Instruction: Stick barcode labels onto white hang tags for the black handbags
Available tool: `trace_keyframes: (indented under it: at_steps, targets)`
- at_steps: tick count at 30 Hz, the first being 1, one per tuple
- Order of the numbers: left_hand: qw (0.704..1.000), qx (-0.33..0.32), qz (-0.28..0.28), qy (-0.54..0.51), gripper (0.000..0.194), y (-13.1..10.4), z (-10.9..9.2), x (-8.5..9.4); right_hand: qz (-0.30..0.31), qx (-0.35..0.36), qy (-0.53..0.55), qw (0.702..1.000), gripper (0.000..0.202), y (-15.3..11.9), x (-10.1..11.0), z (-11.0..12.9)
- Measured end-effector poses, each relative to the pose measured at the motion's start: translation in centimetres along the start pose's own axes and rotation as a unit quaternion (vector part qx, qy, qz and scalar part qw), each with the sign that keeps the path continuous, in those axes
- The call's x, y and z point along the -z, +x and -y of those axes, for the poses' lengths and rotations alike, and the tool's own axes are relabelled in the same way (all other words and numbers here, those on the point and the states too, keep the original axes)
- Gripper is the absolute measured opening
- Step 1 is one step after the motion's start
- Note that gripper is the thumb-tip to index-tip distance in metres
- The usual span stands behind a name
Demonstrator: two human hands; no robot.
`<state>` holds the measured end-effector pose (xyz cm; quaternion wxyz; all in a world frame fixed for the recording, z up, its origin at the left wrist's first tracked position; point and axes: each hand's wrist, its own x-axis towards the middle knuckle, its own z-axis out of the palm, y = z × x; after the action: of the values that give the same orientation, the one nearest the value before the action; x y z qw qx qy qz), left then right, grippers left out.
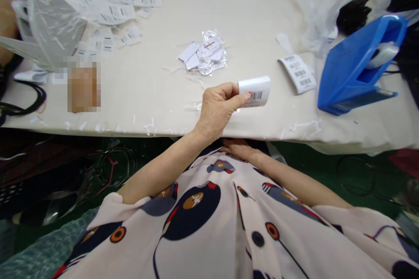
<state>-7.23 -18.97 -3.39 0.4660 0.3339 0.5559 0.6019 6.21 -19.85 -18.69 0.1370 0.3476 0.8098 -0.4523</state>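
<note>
Pinched in my left hand (218,107) is a curled white barcode label sheet (262,90), raised over the front part of the table. My right hand (240,149) rests low at my lap, just below the table's front edge; its fingers are partly hidden there. Beyond my left hand lies a small pile of white tags in clear plastic (207,54), with thin strings trailing from it. A clear plastic piece (194,106) sits partly behind my left wrist.
At the right stand a blue plastic holder (343,69) and a printed label strip (298,73). A heap of barcode-labelled plastic bags (114,11) covers the back left. A grey holder (54,22) stands at the left, near another person's arm (7,22).
</note>
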Motion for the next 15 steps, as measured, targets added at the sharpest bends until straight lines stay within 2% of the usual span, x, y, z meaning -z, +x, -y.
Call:
trace_keyframes:
  at_steps: [4, 6, 9, 11, 15]
  targets:
    - [1.0, 0.004, -0.001, -0.004, 0.013, -0.4, 0.2, 0.4, 0.019, -0.004, -0.017, 1.0, 0.025, -3.7, 2.0, -1.3]
    - [1.0, 0.015, -0.014, -0.013, 0.013, -0.5, 0.3, 0.5, 0.022, -0.009, 0.0, 1.0, 0.031, -6.8, 2.8, -2.6]
    - [0.999, 0.028, -0.024, -0.028, 0.012, -0.5, 0.2, 0.6, 0.011, -0.07, 0.083, 0.994, 0.034, -11.8, 2.8, -4.9]
    - [0.999, 0.029, -0.025, -0.036, 0.012, -0.6, 0.2, 0.7, -0.024, -0.114, 0.144, 0.983, 0.034, -14.4, 1.8, -5.9]
    - [0.998, 0.021, -0.03, -0.047, 0.014, -0.6, 0.2, 0.7, -0.184, -0.234, 0.152, 0.942, 0.035, -16.5, -1.0, -6.5]
